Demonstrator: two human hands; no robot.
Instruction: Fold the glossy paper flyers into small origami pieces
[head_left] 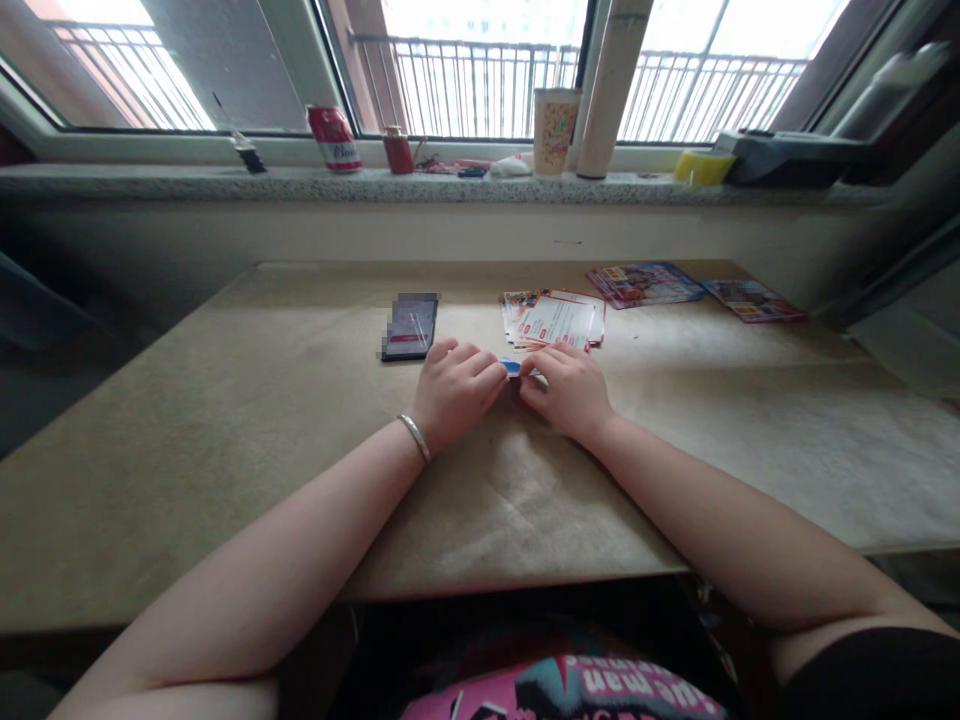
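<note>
My left hand (456,390) and my right hand (568,388) rest together on the brown table (225,430), fingers curled. Between them they pinch a small blue and white card (511,367), mostly hidden by the fingers. A silver bangle (414,436) circles my left wrist. Just beyond my right hand lies a fanned pile of red and white cards (559,319). A dark phone (409,327) lies flat just beyond my left hand.
Two colourful leaflets (643,283) (754,300) lie at the table's far right. On the window ledge (375,185) stand a red can (334,138), a patterned cup (555,130), a cardboard tube (611,90) and a yellow object (701,167).
</note>
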